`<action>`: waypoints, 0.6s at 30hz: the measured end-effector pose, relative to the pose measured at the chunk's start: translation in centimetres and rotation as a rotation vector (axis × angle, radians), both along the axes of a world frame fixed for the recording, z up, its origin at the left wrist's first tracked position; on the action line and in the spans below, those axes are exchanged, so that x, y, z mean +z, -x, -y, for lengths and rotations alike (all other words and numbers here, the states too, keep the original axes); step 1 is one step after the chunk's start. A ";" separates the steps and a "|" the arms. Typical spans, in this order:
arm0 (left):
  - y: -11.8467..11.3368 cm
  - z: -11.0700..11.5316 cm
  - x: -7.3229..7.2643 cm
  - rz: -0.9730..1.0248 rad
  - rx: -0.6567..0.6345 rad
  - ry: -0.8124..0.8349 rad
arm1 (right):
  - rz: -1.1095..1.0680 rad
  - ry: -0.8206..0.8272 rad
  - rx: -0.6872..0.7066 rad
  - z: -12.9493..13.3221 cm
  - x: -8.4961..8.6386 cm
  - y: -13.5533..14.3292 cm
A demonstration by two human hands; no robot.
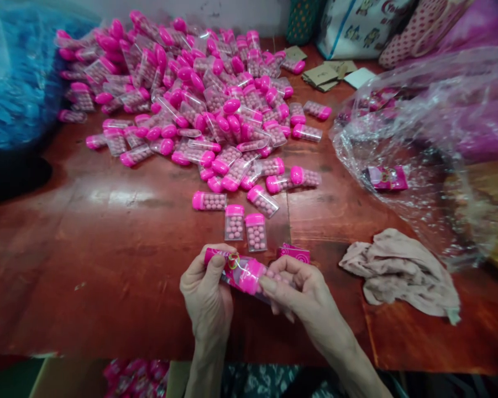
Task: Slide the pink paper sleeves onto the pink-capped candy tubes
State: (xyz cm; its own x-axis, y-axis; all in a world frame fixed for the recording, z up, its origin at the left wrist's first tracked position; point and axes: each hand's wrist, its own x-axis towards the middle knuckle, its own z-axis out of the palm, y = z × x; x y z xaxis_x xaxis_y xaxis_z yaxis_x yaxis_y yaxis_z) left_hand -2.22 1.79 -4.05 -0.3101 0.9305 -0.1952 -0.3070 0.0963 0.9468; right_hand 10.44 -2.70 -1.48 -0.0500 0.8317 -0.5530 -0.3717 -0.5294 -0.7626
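Observation:
Near the table's front edge, my left hand (209, 296) is closed on a printed pink wrapper sleeve (221, 264), thumb on top. My right hand (304, 287) pinches a small clear candy box (253, 276) with a pink cap and pink balls inside. The cap end meets the right end of the sleeve; how far it is inside I cannot tell. Right fingers cover part of the box's body. Just beyond my hands lie two similar boxes, one box (234, 223) beside another box (256, 232). Flat pink printed pieces (296, 253) lie behind my right hand.
A large heap of pink-capped candy boxes (182, 88) covers the back of the table (108, 249). Right are a crumpled cloth (402, 273) and a clear plastic bag (423, 204) with printed wrappers. A blue bag (20, 83) stands left; below the edge are pink packets (136, 377).

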 end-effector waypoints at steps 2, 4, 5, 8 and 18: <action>-0.1 -0.1 -0.1 0.009 0.005 0.018 | 0.007 0.002 -0.021 -0.2 -0.1 -0.1; -0.2 -0.2 -0.2 0.028 0.025 0.040 | 0.035 0.001 -0.035 -0.3 -0.2 -0.2; -0.3 -0.2 -0.3 0.046 0.038 0.052 | 0.056 -0.004 -0.046 -0.3 -0.3 -0.2; -0.4 -0.2 -0.3 0.115 0.065 0.087 | 0.137 -0.032 -0.083 -0.3 -0.5 0.0; -2.0 0.1 1.0 0.306 0.002 0.212 | 0.480 -0.228 -0.186 -0.2 -0.5 1.1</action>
